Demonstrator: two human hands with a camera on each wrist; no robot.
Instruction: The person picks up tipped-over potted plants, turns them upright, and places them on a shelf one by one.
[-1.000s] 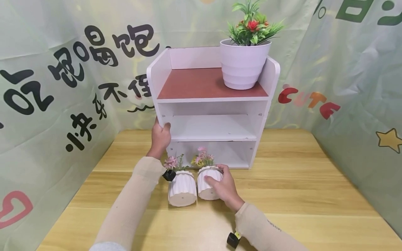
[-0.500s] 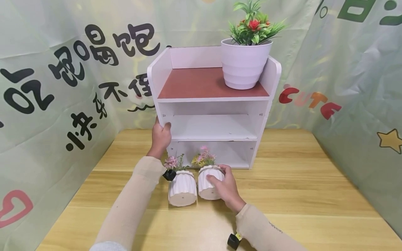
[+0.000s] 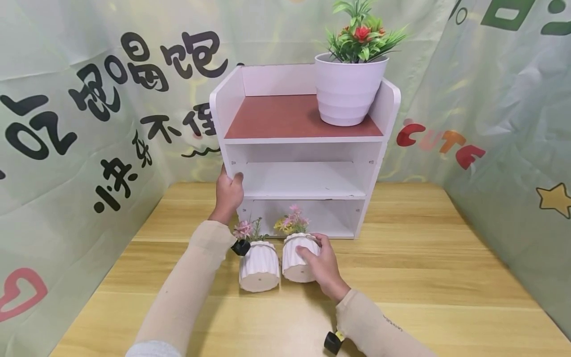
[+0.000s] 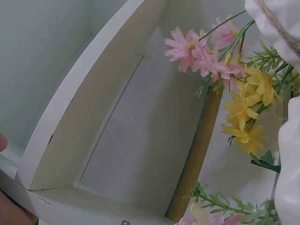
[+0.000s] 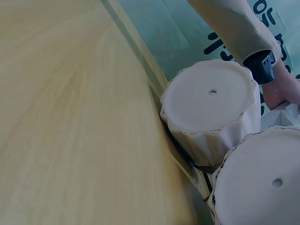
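White ribbed pot (image 3: 300,258) with pink-yellow flowers lies tipped on the wooden counter (image 3: 424,277), just in front of the white shelf unit (image 3: 303,148). Right hand (image 3: 322,265) grips it, fingers curled round its rim. Second ribbed pot (image 3: 258,266) lies touching it on the left. Left hand (image 3: 228,194) clasps the shelf unit's left side panel. Big potted plant (image 3: 350,84) stands on the top shelf.
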